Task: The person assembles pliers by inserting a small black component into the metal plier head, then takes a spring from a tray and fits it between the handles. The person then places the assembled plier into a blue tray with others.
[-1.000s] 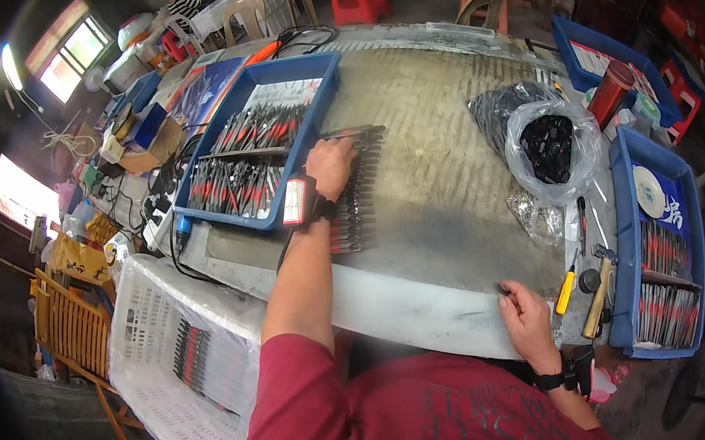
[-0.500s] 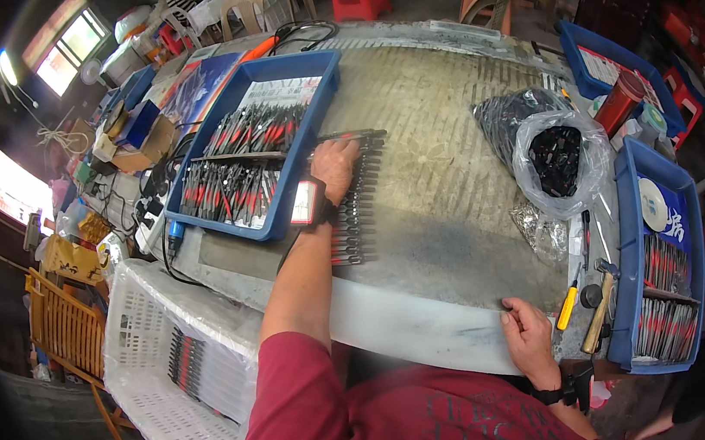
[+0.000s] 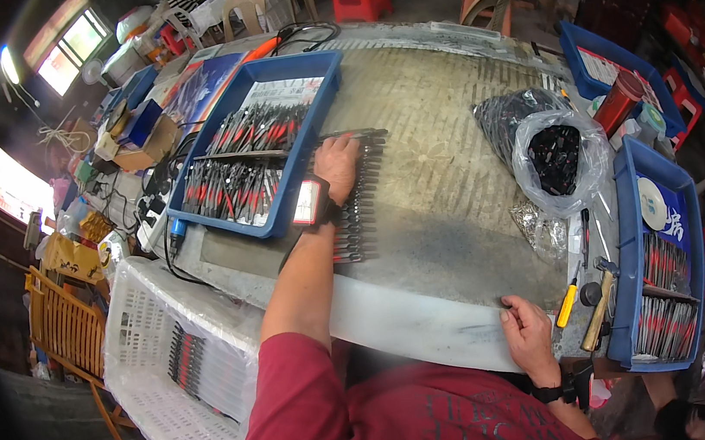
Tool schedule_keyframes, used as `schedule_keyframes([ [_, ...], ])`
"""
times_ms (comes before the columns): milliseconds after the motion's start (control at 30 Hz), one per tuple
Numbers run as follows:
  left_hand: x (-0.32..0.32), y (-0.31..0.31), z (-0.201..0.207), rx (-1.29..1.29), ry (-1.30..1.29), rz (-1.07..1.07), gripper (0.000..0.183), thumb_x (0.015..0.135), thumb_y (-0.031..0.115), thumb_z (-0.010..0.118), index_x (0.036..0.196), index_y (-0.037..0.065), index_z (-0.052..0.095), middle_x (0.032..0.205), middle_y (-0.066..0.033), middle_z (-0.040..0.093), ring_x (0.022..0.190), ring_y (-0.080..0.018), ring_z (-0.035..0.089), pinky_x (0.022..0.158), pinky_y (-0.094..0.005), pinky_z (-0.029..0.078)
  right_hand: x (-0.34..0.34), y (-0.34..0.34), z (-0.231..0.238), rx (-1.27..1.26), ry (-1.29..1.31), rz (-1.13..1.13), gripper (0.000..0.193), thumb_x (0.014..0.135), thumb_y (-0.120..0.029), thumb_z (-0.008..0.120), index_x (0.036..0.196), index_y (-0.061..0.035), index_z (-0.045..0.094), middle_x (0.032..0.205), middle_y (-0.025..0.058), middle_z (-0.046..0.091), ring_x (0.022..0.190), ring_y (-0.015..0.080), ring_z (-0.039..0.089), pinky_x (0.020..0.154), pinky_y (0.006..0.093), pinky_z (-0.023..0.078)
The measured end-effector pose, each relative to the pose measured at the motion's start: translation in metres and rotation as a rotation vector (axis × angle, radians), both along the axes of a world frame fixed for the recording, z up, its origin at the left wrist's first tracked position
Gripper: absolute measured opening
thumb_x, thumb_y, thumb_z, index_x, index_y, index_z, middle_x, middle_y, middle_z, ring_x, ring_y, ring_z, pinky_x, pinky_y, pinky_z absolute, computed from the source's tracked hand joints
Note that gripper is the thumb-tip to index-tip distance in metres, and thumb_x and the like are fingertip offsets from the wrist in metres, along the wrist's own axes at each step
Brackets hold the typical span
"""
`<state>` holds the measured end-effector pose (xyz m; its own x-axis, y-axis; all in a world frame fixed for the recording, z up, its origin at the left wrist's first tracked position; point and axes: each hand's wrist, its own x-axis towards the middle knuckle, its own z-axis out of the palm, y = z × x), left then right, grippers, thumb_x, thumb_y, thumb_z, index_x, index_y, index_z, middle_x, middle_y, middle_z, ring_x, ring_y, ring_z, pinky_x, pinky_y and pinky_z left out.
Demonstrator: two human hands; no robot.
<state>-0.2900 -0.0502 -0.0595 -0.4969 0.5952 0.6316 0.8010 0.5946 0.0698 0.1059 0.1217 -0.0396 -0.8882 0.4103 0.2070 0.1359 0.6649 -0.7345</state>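
My left hand lies palm down at the far end of a row of slim black-and-red tools laid side by side on the table. Its fingers curl down over the row, and what is under them is hidden. Close on its left stands a blue tray with many similar tools in two compartments. My right hand rests at the near table edge on a whitish sheet, fingers loosely curled in, with nothing visible in them. Just right of it lie a yellow-handled screwdriver and a hammer.
On the right stand a plastic bag of small black parts and a second blue tray with more tools. A white plastic-lined crate is at lower left. A person's limb shows at lower right, partly in shadow.
My left hand shifts very slightly at the row's far end, its fingers drawn in a little. My right hand stays in place. At lower right more of another person's limb comes into view.
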Motion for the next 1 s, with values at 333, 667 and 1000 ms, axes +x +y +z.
schedule_keyframes([
  [333, 0.017, -0.024, 0.071, 0.018, -0.161, 0.124, 0.011, 0.082, 0.013, 0.061, 0.086, 0.003, 0.065, 0.083, -0.0164, 0.063, 0.081, -0.0363, 0.059, 0.074, -0.0434, 0.048, 0.000, -0.002, -0.002, -0.030, 0.023, -0.023, 0.019, 0.083, -0.012, 0.060, 0.099, -0.0020, 0.064, 0.076, 0.0164, 0.063, 0.071, 0.0320, 0.061, 0.066, 0.0398, 0.047],
  [667, -0.008, -0.132, 0.097, -0.068, -0.428, 0.407, 0.018, 0.076, 0.017, 0.065, 0.086, 0.002, 0.068, 0.082, -0.0196, 0.066, 0.081, -0.0364, 0.064, 0.073, -0.0417, 0.050, 0.001, -0.004, 0.001, -0.025, 0.007, 0.001, 0.020, 0.083, -0.011, 0.060, 0.101, -0.0017, 0.063, 0.080, 0.0165, 0.063, 0.070, 0.0304, 0.060, 0.066, 0.0385, 0.046],
  [1000, -0.008, -0.135, 0.050, -0.362, -0.724, 0.590, 0.029, 0.076, 0.024, 0.065, 0.085, -0.003, 0.069, 0.087, -0.0266, 0.065, 0.086, -0.0375, 0.066, 0.078, -0.0430, 0.052, 0.001, -0.002, 0.000, 0.006, -0.054, -0.003, 0.021, 0.083, -0.013, 0.059, 0.101, -0.0023, 0.064, 0.083, 0.0172, 0.063, 0.076, 0.0324, 0.060, 0.071, 0.0409, 0.046],
])
